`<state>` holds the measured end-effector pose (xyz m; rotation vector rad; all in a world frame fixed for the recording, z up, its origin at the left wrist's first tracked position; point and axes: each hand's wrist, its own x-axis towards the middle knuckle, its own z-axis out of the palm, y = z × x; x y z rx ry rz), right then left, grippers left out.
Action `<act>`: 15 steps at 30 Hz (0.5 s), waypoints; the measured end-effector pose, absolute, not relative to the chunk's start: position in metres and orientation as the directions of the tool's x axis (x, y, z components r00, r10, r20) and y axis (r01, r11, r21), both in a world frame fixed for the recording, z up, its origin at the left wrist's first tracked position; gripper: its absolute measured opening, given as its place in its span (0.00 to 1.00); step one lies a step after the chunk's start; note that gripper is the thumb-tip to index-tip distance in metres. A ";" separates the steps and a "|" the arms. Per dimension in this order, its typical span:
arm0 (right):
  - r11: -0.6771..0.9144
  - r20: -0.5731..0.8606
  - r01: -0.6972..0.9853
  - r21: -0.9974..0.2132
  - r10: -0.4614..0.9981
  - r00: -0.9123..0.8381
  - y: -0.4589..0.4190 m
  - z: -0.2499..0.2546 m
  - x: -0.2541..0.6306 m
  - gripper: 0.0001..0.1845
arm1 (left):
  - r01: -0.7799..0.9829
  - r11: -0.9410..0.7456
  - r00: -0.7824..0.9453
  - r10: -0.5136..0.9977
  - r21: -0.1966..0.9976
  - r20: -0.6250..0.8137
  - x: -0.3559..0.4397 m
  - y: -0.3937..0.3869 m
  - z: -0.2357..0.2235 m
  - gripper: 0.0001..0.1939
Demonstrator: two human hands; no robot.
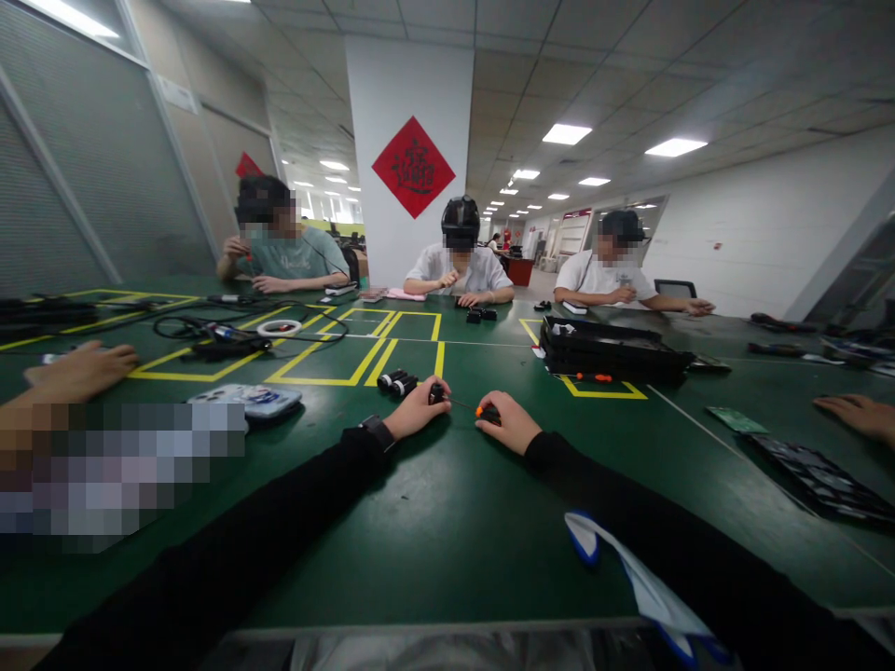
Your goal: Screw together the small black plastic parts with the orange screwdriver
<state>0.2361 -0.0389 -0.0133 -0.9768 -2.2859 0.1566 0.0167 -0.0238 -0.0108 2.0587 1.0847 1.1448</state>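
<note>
Left hand (418,410) holds black piece (436,393), right hand (510,425) screwdriver (488,413).

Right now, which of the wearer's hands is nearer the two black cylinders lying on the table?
Left. The left hand is close beside the two black cylinders, to their right; the right hand is farther off, to the left hand's right.

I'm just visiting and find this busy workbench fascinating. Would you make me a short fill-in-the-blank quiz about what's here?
1. The person's black-sleeved right hand holds a slim screwdriver coloured black and bright ____.
2. A dark band circles the same person's ____ wrist.
3. The diamond-shaped sign with black writing on the broad white pillar is ____.
4. The straight tape lines on the smooth green tabletop are ____.

Missing words: orange; left; red; yellow.
</note>
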 end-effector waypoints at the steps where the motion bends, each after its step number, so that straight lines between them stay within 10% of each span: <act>1: 0.707 0.504 0.622 -0.337 0.693 -0.515 -0.039 -0.013 0.236 0.10 | 0.387 -0.531 0.316 0.844 0.754 0.433 0.017 -0.024 -0.011 0.11; 15: 0.721 0.512 0.608 -0.332 0.679 -0.526 -0.042 -0.009 0.236 0.06 | 0.380 -0.514 0.313 0.854 0.769 0.416 0.016 -0.024 -0.010 0.12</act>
